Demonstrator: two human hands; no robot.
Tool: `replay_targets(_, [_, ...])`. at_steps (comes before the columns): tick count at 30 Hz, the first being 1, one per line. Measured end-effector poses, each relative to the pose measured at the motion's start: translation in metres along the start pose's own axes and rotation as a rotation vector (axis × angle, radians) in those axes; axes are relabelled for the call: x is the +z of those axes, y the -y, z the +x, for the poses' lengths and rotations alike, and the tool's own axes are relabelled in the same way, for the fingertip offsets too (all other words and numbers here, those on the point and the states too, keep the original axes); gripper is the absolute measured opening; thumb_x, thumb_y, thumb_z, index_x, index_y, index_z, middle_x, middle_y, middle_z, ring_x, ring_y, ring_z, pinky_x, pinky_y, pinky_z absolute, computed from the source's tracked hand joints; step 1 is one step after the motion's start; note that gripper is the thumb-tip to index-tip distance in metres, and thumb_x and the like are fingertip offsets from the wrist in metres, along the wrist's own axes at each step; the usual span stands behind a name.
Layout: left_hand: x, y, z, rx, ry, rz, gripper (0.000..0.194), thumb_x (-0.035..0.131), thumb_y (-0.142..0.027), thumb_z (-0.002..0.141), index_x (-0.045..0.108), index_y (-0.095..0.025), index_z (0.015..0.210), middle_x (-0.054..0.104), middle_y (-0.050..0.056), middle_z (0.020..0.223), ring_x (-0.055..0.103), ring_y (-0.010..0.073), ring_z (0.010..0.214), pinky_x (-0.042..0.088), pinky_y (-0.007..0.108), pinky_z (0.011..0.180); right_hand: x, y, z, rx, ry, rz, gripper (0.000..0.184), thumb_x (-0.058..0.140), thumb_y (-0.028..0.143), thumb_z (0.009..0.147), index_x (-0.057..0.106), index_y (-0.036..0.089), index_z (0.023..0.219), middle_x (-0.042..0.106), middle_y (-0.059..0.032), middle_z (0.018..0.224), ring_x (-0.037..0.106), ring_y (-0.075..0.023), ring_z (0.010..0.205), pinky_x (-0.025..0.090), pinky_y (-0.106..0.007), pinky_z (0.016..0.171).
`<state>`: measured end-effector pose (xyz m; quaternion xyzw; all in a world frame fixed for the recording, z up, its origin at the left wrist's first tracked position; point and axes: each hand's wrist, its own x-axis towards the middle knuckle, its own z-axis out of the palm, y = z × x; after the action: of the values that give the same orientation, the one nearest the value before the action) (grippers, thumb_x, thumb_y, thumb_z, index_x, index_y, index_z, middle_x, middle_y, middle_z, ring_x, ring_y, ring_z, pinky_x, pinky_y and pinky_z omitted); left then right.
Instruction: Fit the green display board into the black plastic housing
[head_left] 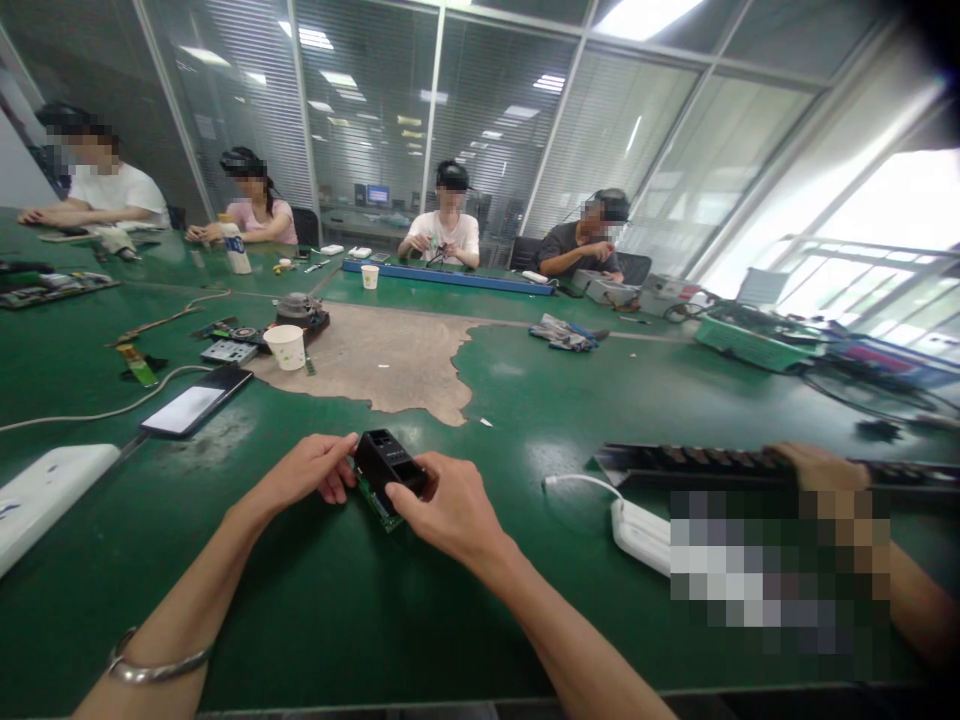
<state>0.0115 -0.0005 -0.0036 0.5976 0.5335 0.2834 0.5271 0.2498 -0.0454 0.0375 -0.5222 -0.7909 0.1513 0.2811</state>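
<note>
A black plastic housing [386,455] with rectangular openings is held tilted just above or on the green table, in front of me. Along its lower left side shows a green circuit board [380,507]. My right hand [454,500] grips the housing from the right, thumb on the near face and fingers behind it. From the left, my left hand [319,470] has its thumb and curled fingers at the housing's upper left edge; the fingertips are partly hidden. A metal bangle [161,668] circles my left wrist.
To the left lie a phone [196,402], a white power bank [56,495] and a paper cup [286,348]. At right, a co-worker's hand [821,468] rests on a long black strip [690,464], near a white cabled device [637,535]. Gloves [564,333] lie farther back; several people sit across.
</note>
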Motion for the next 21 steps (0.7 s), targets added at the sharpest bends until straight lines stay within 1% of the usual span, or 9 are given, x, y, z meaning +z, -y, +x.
replay_targets(2, [0.000, 0.000, 0.000, -0.008, 0.000, -0.008, 0.064, 0.044, -0.072, 0.085, 0.064, -0.011, 0.085, 0.071, 0.010, 0.071, 0.068, 0.0200, 0.052, 0.053, 0.028, 0.046, 0.003, 0.003, -0.002, -0.023, -0.004, -0.015, 0.024, 0.059, 0.041, 0.084, 0.064, 0.019, 0.077, 0.066, -0.0011, 0.073, 0.059, -0.0141, 0.066, 0.037, -0.024, 0.059])
replay_targets(5, [0.000, -0.001, 0.000, -0.005, -0.013, -0.010, 0.065, 0.043, -0.073, 0.084, 0.063, -0.011, 0.085, 0.072, 0.010, 0.072, 0.068, 0.0197, 0.052, 0.053, 0.027, 0.046, 0.003, 0.006, -0.004, -0.049, -0.018, -0.038, 0.024, 0.058, 0.041, 0.084, 0.062, 0.019, 0.077, 0.066, -0.0015, 0.076, 0.059, -0.0149, 0.068, 0.038, -0.024, 0.062])
replay_targets(11, [-0.003, -0.003, -0.002, 0.048, -0.084, 0.069, 0.060, 0.043, -0.069, 0.086, 0.063, -0.013, 0.080, 0.069, 0.007, 0.064, 0.066, 0.0176, 0.050, 0.051, 0.024, 0.044, 0.004, 0.012, -0.008, -0.063, -0.036, -0.076, 0.025, 0.060, 0.044, 0.083, 0.061, 0.020, 0.085, 0.067, -0.0035, 0.084, 0.061, -0.0181, 0.077, 0.041, -0.027, 0.069])
replay_targets(15, [-0.003, -0.007, -0.005, 0.100, -0.057, 0.101, 0.055, 0.046, -0.066, 0.086, 0.061, -0.015, 0.077, 0.068, 0.005, 0.067, 0.067, 0.0173, 0.052, 0.052, 0.024, 0.047, 0.007, 0.012, -0.011, -0.036, -0.012, -0.091, 0.028, 0.061, 0.046, 0.082, 0.061, 0.020, 0.093, 0.067, -0.0046, 0.089, 0.062, -0.0202, 0.082, 0.043, -0.029, 0.075])
replay_targets(21, [-0.002, -0.006, -0.005, 0.125, -0.031, 0.139, 0.050, 0.047, -0.063, 0.088, 0.060, -0.015, 0.081, 0.068, 0.004, 0.071, 0.068, 0.0176, 0.055, 0.053, 0.025, 0.048, 0.010, 0.008, -0.013, -0.017, 0.032, -0.101, 0.031, 0.062, 0.047, 0.082, 0.062, 0.020, 0.097, 0.066, -0.0051, 0.091, 0.062, -0.0215, 0.086, 0.044, -0.031, 0.078])
